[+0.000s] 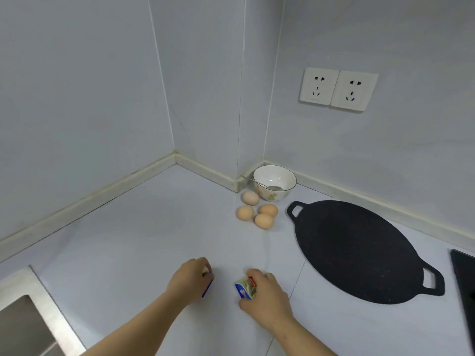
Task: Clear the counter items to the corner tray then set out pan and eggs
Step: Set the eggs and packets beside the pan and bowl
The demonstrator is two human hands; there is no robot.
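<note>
Several brown eggs (257, 211) lie on the pale counter near the corner, beside a white bowl (274, 182) with a spoon in it. A flat black pan (359, 249) with two loop handles rests to the right. My right hand (264, 294) grips a small blue, red and gold foil packet (245, 289) just above the counter. My left hand (190, 278) is closed around a thin blue strip (207, 287) with something pale at the fingertips; what it is cannot be made out.
A steel sink (28, 317) edge sits at the lower left. A black appliance (465, 281) edge shows at the far right. Two wall sockets (338, 88) are above the pan. Walls meet behind the bowl.
</note>
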